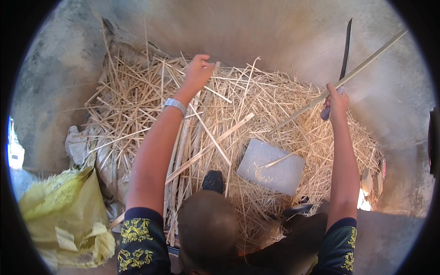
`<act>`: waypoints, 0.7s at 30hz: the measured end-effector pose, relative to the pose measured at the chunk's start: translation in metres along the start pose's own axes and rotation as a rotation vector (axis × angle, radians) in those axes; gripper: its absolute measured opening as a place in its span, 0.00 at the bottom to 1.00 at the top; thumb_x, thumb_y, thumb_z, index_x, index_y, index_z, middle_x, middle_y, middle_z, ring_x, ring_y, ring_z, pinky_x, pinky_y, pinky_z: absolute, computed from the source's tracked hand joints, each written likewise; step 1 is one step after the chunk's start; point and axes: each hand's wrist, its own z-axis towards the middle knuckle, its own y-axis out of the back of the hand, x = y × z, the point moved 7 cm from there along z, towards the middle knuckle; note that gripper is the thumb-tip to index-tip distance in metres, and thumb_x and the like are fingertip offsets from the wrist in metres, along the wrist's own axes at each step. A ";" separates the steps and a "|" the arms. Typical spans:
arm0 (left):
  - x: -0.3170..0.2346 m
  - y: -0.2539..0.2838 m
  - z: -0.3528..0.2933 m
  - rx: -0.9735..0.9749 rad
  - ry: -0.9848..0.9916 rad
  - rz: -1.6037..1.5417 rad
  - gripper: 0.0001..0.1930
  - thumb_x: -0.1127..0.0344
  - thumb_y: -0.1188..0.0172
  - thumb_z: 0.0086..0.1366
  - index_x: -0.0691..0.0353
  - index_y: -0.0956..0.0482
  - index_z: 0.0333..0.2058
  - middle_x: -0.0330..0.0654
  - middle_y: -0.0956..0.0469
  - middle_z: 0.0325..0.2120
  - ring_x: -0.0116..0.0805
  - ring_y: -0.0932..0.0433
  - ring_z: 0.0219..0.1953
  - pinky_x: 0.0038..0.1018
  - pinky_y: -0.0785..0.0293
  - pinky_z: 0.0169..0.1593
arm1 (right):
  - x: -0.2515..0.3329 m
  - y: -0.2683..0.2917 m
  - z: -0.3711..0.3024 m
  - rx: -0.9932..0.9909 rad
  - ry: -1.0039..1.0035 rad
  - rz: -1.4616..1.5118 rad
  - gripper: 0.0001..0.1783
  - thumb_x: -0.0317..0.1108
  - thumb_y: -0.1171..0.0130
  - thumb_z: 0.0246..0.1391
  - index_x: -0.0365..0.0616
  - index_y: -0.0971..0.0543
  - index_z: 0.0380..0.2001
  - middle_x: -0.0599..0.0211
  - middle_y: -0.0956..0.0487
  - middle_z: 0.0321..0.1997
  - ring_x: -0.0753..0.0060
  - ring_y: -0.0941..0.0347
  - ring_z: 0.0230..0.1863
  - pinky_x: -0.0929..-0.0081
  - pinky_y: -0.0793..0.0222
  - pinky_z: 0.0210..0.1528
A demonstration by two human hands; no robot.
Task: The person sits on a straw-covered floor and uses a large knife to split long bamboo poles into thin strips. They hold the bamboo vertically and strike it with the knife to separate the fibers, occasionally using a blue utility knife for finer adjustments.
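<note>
My right hand (338, 101) is closed around the grip of a long dark-bladed machete (346, 50), its blade pointing up and away. A long, thin bamboo strip (373, 54) crosses that same hand, pinched by the fingers, and slants down to the left toward the straw-like pile. My left hand (198, 73) hovers at the far side of the pile, fingers bent and apart, with nothing visible in them. Close by are loose pale strips (219, 93). A silvery band (175, 105) circles my left wrist.
Thin shavings and split strips (133, 98) heap against a concrete wall (256, 32). A flat grey slab (270, 167) lies on the shavings, near a dark-covered foot (213, 181). Longer strips (183, 151) run beneath my left arm. A yellow woven sack (64, 215) sits at left.
</note>
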 end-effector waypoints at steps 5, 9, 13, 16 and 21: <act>0.185 -0.045 0.051 -0.004 0.266 0.203 0.12 0.65 0.39 0.63 0.61 0.18 0.44 0.44 0.16 0.30 0.36 0.17 0.34 0.33 0.23 0.41 | -0.061 -0.022 0.032 -0.053 -0.011 -0.047 0.15 0.39 0.36 0.55 0.40 0.26 0.24 0.69 0.31 0.14 0.79 0.35 0.13 0.77 0.39 0.17; 0.264 -0.067 0.103 -0.064 0.189 0.332 0.09 0.68 0.42 0.64 0.58 0.18 0.41 0.46 0.16 0.32 0.42 0.16 0.35 0.35 0.23 0.42 | -0.065 -0.057 0.058 -0.030 0.040 -0.095 0.14 0.37 0.38 0.57 0.40 0.25 0.24 0.70 0.29 0.15 0.81 0.33 0.16 0.79 0.38 0.20; 0.292 -0.095 0.175 -0.063 0.001 0.377 0.11 0.76 0.47 0.61 0.59 0.18 0.40 0.50 0.17 0.34 0.51 0.17 0.38 0.39 0.23 0.44 | -0.065 -0.057 0.060 -0.156 -0.002 -0.196 0.09 0.35 0.39 0.57 0.41 0.25 0.29 0.70 0.27 0.19 0.80 0.32 0.18 0.80 0.37 0.22; 0.342 -0.107 0.217 0.027 0.005 0.388 0.14 0.75 0.49 0.64 0.58 0.20 0.45 0.53 0.17 0.37 0.54 0.18 0.40 0.42 0.23 0.45 | -0.060 -0.073 0.065 0.007 0.032 -0.051 0.08 0.34 0.41 0.57 0.43 0.29 0.32 0.68 0.27 0.22 0.79 0.31 0.22 0.78 0.34 0.24; 0.377 -0.171 0.245 0.301 0.109 0.442 0.20 0.75 0.46 0.62 0.56 0.24 0.53 0.55 0.17 0.41 0.53 0.19 0.47 0.41 0.24 0.50 | -0.070 -0.069 0.064 -0.080 -0.062 -0.015 0.09 0.29 0.43 0.59 0.47 0.34 0.34 0.74 0.35 0.20 0.78 0.38 0.18 0.77 0.37 0.20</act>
